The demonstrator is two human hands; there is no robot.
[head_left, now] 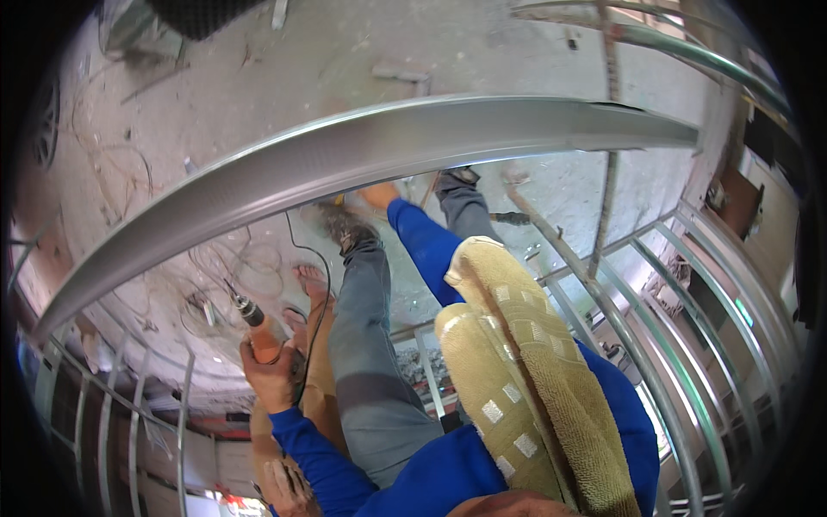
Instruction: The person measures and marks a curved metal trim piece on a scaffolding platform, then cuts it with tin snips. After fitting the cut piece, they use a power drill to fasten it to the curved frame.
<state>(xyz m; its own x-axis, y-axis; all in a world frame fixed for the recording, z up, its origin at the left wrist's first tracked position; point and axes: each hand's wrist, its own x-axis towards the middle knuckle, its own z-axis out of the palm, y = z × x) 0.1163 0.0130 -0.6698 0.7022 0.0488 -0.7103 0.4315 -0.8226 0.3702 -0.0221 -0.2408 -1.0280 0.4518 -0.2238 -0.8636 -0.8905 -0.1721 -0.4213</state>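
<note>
My left hand (269, 379) is closed around the grip of an orange corded power drill (265, 338). The drill's dark chuck and thin bit point up and to the left, and its black cord (327, 274) loops away beside my leg. Bent by the lens, a long grey metal channel (362, 142) spans the view in front of me. My right arm, in a blue sleeve, reaches forward beneath it. Right at the channel's near edge, my right hand (377, 196) is small and partly hidden, so its fingers do not show clearly.
Another person's sandalled feet (308, 280) and hand (289, 489) are close on my left. Metal framing (698, 345) stands to the right, more bars (129, 414) to the left. Cables (237, 258) and debris lie on the concrete floor. A tan towel (525, 362) hangs over me.
</note>
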